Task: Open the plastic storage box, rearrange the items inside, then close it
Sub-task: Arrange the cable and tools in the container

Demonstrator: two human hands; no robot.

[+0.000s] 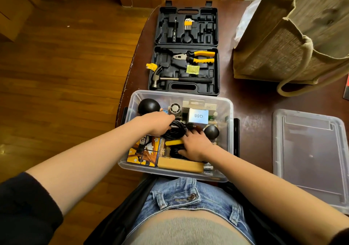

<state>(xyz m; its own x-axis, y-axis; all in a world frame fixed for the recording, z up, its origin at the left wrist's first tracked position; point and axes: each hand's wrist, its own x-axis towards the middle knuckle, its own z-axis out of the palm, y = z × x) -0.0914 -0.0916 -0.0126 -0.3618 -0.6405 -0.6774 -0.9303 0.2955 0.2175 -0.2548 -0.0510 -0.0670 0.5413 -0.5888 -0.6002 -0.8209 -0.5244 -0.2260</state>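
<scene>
With the clear plastic storage box [225, 108] open on the dark brown bench [253, 101] and its lid [309, 150] at three o'clock, the left hand [160, 123] should grip the coiled black cable [174, 131] firmly, while the right hand [197, 145], fingers curled among the clutter at the bundle's four o'clock, steadies neighbouring items.

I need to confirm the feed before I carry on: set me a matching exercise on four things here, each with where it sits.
Things:
1. storage box lid
2. hammer
3. coiled black cable
4. jute bag

Places:
A. in the open black tool case
B. standing at the table's far right
C. flat on the table, right of the clear storage box
D. inside the clear storage box, gripped by the left hand

Pairs: 1-C, 2-A, 3-D, 4-B
</scene>
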